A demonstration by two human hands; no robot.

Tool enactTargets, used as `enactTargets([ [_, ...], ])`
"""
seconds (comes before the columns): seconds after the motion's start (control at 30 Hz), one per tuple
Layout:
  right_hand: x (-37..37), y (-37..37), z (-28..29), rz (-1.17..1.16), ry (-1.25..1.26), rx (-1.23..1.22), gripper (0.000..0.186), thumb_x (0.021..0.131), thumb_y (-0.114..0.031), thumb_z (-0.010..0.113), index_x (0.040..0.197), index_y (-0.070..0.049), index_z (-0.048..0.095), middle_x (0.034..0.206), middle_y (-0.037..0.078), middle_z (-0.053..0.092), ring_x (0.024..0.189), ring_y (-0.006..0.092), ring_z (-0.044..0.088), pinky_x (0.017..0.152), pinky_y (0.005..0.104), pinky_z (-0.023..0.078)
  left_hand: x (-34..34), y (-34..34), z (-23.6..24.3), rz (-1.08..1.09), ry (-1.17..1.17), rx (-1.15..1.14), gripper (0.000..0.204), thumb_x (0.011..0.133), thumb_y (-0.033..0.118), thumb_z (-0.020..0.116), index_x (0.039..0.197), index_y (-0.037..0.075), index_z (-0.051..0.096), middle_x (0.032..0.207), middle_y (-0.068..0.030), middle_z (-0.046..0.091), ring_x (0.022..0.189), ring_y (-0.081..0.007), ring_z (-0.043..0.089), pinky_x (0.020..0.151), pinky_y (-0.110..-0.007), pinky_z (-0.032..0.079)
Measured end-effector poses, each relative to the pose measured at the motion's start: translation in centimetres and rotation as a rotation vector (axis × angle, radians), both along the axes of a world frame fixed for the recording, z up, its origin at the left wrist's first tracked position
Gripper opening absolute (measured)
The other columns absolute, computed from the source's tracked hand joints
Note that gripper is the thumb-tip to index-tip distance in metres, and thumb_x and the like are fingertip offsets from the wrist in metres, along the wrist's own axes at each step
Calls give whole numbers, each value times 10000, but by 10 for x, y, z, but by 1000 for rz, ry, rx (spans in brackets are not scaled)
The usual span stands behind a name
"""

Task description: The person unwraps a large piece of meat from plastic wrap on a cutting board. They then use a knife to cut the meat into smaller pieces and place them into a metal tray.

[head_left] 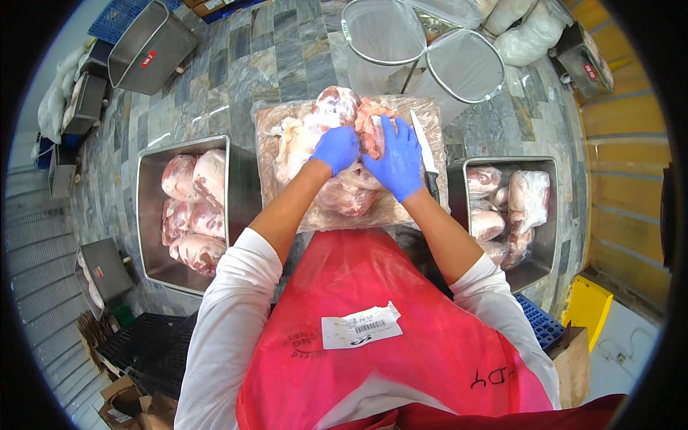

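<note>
A plastic-covered board (278,208) bears several pieces of raw meat (337,104) with pale fat. My left hand (338,150), in a blue glove, has its fingers curled into the meat at the middle, their tips hidden. My right hand (394,154), also gloved, lies to its right with fingers stretched out over a pinker, ragged piece (368,113). A knife (421,143) with a black handle and pale blade lies along the board's right side, just beside my right hand.
Steel bins of meat stand at left (142,215) and right (553,215). Ringed bag holders (462,57) stand beyond the board at right. More steel bins (150,43), blue crates (115,21), a yellow object (588,301) and cardboard (122,398) lie around the edges.
</note>
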State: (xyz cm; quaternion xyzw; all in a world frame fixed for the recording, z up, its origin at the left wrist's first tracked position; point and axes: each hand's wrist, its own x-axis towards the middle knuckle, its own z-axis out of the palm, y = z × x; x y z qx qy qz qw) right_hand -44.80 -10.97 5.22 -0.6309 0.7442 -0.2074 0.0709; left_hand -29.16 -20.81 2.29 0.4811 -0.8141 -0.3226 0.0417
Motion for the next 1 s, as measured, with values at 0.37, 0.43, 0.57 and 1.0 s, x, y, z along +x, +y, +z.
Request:
enactTargets([
  [0.37, -9, -28, -12, 6, 100, 183, 728, 780, -343, 789, 1406, -74, 534, 1194, 218, 637, 1052, 423, 665, 861, 528, 563, 4, 19, 3, 58, 23, -131, 205, 887, 210, 628, 920, 34, 726, 962, -243, 728, 910, -438, 708, 829, -522, 561],
  [0.43, -17, -26, -17, 35, 88, 118, 728, 784, -356, 795, 1409, -72, 553, 1204, 219, 655, 1010, 420, 686, 878, 513, 568, 6, 21, 1, 70, 44, -125, 189, 885, 195, 624, 900, 32, 720, 951, -241, 727, 907, -437, 705, 826, -524, 558],
  [0.57, -23, -27, -23, 39, 94, 159, 737, 803, -383, 787, 1433, -83, 548, 1248, 216, 657, 1033, 407, 694, 871, 510, 577, 6, 20, 2, 70, 46, -105, 178, 891, 180, 626, 938, 33, 713, 950, -240, 727, 919, -441, 702, 827, -520, 557],
  [1.0, -29, -35, -25, 93, 127, 152, 690, 851, -417, 737, 1421, -64, 573, 1272, 225, 674, 1085, 388, 699, 906, 488, 572, -7, 20, -19, 18, 17, -353, 169, 941, 146, 562, 991, 77, 707, 955, -192, 740, 892, -377, 729, 772, -496, 574],
])
